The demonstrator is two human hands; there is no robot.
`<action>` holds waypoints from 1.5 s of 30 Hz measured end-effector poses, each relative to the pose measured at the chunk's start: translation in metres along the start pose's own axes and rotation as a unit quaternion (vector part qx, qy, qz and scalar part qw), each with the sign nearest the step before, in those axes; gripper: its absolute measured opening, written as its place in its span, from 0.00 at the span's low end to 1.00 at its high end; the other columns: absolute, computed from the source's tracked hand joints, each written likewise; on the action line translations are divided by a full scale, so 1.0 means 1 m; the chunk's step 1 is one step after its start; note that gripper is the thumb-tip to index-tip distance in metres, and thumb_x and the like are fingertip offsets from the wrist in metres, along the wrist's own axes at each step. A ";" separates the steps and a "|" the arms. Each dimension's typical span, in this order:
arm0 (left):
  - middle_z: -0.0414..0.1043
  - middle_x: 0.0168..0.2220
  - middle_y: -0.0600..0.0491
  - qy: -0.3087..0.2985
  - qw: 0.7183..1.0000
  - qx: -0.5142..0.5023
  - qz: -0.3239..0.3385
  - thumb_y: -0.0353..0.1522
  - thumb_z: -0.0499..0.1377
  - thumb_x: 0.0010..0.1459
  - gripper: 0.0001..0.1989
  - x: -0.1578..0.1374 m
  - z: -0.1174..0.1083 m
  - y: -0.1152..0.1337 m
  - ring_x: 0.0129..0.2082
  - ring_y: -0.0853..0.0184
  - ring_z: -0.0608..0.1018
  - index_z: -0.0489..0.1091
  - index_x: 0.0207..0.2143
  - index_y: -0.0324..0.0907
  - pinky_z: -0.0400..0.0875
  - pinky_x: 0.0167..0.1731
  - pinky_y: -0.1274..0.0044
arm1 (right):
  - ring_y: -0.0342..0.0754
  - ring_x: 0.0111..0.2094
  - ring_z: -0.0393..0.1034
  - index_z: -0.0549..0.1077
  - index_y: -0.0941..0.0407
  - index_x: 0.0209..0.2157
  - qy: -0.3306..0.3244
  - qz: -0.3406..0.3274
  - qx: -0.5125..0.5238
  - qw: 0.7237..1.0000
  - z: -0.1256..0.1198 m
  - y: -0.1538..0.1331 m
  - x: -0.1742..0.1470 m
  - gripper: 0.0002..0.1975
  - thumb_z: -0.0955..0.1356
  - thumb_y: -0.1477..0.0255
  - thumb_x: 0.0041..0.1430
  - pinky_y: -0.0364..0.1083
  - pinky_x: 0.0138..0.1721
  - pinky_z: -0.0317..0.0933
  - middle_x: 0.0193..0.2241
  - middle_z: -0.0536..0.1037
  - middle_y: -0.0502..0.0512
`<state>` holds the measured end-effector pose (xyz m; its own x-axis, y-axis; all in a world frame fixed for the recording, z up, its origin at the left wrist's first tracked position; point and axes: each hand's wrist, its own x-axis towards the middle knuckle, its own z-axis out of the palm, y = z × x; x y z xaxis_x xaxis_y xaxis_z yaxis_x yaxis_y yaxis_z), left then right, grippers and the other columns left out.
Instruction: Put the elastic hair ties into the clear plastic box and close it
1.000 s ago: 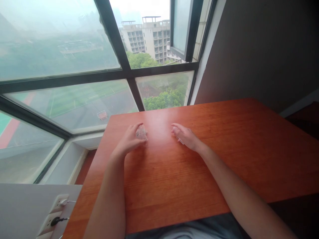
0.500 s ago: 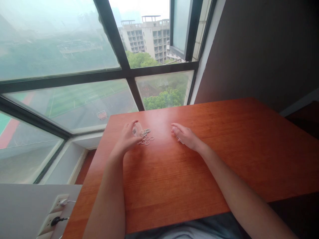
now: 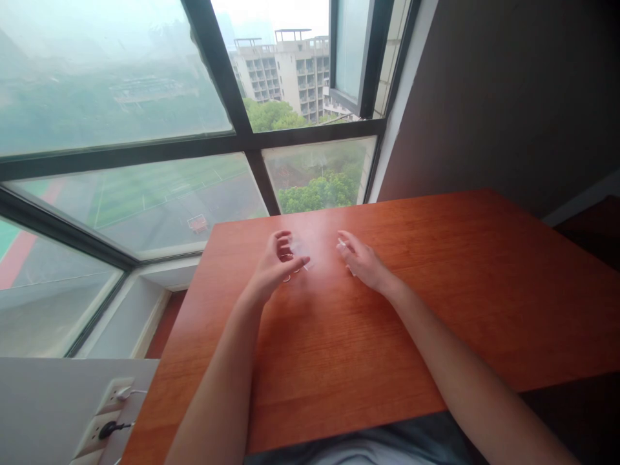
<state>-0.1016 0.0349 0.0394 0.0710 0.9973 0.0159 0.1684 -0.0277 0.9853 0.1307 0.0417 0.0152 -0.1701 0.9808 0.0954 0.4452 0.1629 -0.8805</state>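
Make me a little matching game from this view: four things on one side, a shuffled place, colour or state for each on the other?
1. rings
2. table
3. black plug
4. trees

A. in a socket at lower left
B. reddish brown
C. green, outside
D. partly hidden by the left hand

Pairs: 1-D, 2-B, 3-A, 4-C

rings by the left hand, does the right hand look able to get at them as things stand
Probably not easily: the left hand partly covers the rings, and the right hand, off to their right, seems to be holding a clear piece.
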 end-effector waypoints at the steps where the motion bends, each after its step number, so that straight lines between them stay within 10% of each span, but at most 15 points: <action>1: 0.66 0.52 0.45 -0.028 1.000 0.000 0.008 0.37 0.70 0.44 0.41 -0.001 0.011 -0.003 0.46 0.61 0.75 0.56 0.58 0.44 0.73 0.45 0.68 | 0.48 0.36 0.73 0.62 0.53 0.61 0.014 -0.008 0.004 1.000 -0.001 0.000 0.000 0.30 0.62 0.54 0.62 0.50 0.42 0.68 0.46 0.75 0.58; 6: 0.63 0.56 0.42 -0.103 0.984 0.109 0.093 0.35 0.69 0.44 0.40 -0.006 0.042 -0.018 0.49 0.59 0.74 0.58 0.59 0.44 0.72 0.48 0.67 | 0.53 0.52 0.69 0.64 0.54 0.59 0.026 -0.064 0.011 0.998 -0.003 0.004 0.002 0.33 0.68 0.53 0.56 0.52 0.52 0.64 0.51 0.72 0.61; 13: 0.64 0.56 0.44 -0.030 0.913 0.366 0.177 0.40 0.68 0.47 0.39 -0.004 0.030 -0.018 0.52 0.55 0.71 0.57 0.59 0.44 0.66 0.54 0.63 | 0.53 0.51 0.69 0.65 0.54 0.54 0.017 -0.068 0.023 0.997 -0.002 0.020 0.007 0.34 0.73 0.53 0.49 0.52 0.50 0.67 0.51 0.72 0.63; 24: 0.67 0.50 0.44 0.001 0.832 0.544 0.108 0.49 0.65 0.47 0.35 -0.004 0.013 -0.015 0.50 0.52 0.69 0.64 0.53 0.42 0.64 0.50 0.65 | 0.58 0.50 0.67 0.70 0.57 0.53 -0.053 -0.163 -0.242 0.955 -0.021 0.039 0.013 0.34 0.76 0.60 0.44 0.58 0.54 0.61 0.50 0.74 0.62; 36: 0.68 0.45 0.42 0.108 0.820 0.554 0.093 0.39 0.57 0.56 0.22 0.005 0.000 -0.023 0.47 0.52 0.70 0.68 0.51 0.41 0.66 0.46 0.65 | 0.55 0.64 0.53 0.65 0.59 0.58 0.015 -0.157 -0.192 0.969 0.034 0.028 0.002 0.26 0.66 0.75 0.56 0.55 0.63 0.52 0.64 0.58 0.66; 45: 0.72 0.40 0.47 0.089 0.856 0.496 0.112 0.34 0.53 0.58 0.11 0.000 0.008 -0.009 0.40 0.58 0.74 0.71 0.41 0.42 0.67 0.40 0.70 | 0.56 0.62 0.57 0.61 0.57 0.61 0.023 -0.114 -0.229 0.966 0.029 0.026 0.003 0.34 0.70 0.65 0.55 0.55 0.61 0.55 0.63 0.61 0.64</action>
<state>-0.0950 0.0343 0.0290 0.0746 0.9518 0.2974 0.9291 -0.1747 0.3261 0.1169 0.0458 -0.0211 -0.2752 0.9161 0.2918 0.7453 0.3950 -0.5371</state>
